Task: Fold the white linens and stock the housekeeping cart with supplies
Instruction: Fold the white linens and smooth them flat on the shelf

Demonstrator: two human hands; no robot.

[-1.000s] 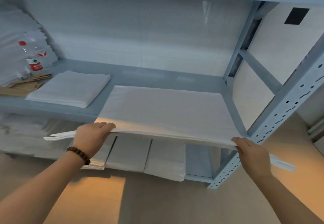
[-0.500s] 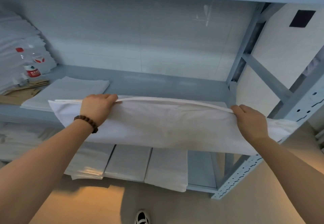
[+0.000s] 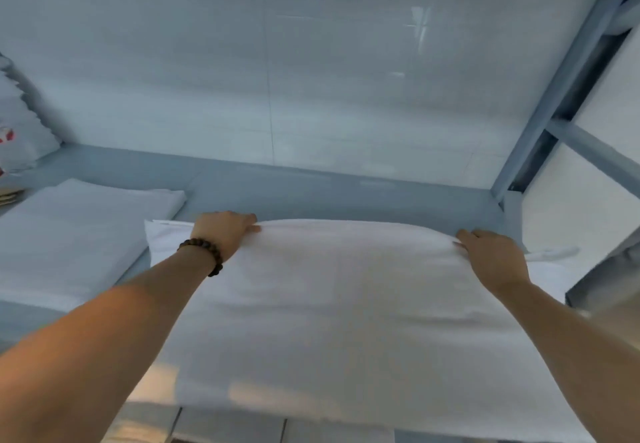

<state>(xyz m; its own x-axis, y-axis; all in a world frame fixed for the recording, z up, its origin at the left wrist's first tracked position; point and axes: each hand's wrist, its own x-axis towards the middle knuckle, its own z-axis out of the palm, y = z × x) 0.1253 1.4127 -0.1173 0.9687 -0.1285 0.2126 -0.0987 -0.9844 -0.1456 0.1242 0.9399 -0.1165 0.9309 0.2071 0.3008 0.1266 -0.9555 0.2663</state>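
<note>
Left hand (image 3: 225, 231) and right hand (image 3: 491, 259) pinch the far edge of the white sheet (image 3: 346, 304), which seems to rest on the shelf (image 3: 346, 196). Shelf surface continues beyond that edge; a folded stack (image 3: 76, 234) lies just left.

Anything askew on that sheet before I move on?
One thing: a narrow strip of the white linen pokes out sideways past the right hand, beyond the folded edge. Otherwise nothing stands out.

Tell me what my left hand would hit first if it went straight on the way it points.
The left hand, gripping the white linen, points at the back wall. Only bare shelf lies between, so it would probably meet that wall first, though depth is unclear. The folded stack lies leftward.
</note>
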